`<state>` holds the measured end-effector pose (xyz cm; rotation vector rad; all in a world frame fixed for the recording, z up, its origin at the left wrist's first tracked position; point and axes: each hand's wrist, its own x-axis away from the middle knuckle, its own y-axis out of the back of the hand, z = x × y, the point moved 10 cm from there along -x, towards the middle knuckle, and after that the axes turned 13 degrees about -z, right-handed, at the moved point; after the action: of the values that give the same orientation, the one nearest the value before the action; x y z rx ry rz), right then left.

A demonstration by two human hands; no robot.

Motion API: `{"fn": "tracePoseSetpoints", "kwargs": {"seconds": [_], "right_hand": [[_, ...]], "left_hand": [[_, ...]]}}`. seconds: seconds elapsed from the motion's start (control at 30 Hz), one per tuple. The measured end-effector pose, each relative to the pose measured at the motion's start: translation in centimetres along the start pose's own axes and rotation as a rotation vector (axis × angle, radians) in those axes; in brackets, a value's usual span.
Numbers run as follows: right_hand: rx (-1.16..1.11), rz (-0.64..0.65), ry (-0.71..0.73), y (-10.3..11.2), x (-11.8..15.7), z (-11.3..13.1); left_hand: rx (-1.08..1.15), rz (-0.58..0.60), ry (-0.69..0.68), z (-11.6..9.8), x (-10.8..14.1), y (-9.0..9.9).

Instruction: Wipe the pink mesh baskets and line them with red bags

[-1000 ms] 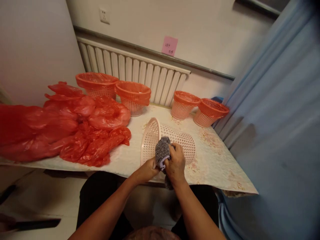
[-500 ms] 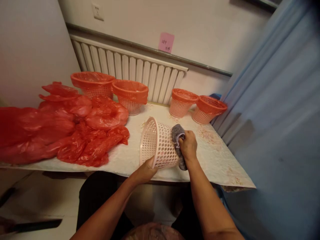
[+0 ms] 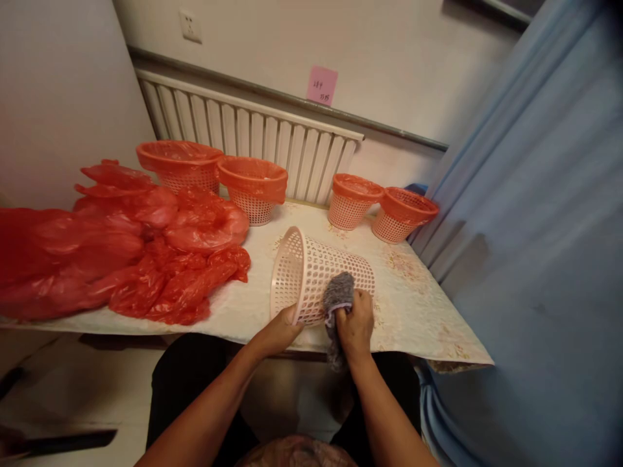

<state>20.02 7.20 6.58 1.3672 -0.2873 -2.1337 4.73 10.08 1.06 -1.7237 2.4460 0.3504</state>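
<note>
Your left hand (image 3: 277,332) pinched, at seven o'clock, the pale-pink tapered plastic basket (image 3: 318,266) lying at your twelve; your right hand (image 3: 357,327), fingers curled, gripped the grey fluffy cloth (image 3: 339,292) at its five. Steady holding probably helped even wiping.

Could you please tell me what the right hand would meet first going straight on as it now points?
The right hand, gripping the grey cloth, would probably meet the tipped basket first, though depth is unclear.
</note>
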Motion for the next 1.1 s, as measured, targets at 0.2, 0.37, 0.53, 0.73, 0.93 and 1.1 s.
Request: {"fn": "tracePoseSetpoints", "kwargs": {"seconds": [0.2,0.37,0.53,0.73,0.93,1.1], "right_hand": [[-0.196,0.034,0.089,-0.3,0.3,5.7],[-0.184,0.023,0.163,-0.4,-2.7,8.1],[-0.205,0.054,0.215,-1.1,-4.3,9.1],[-0.205,0.034,0.258,-1.0,-2.9,9.0],[-0.151,0.074,0.297,-1.6,-3.8,8.4],[0.022,0.122,0.311,-3.5,-7.6,2.6]], "left_hand": [[-0.065,0.017,-0.014,1.1,0.1,-0.7],[-0.110,0.032,0.004,2.4,0.8,-0.9],[-0.114,0.047,0.000,2.7,1.3,-1.0],[0.070,-0.006,0.027,0.1,0.1,-0.9],[0.091,-0.124,0.007,-1.7,-1.3,0.1],[0.028,-0.109,0.044,-0.4,-0.8,0.3]]}}
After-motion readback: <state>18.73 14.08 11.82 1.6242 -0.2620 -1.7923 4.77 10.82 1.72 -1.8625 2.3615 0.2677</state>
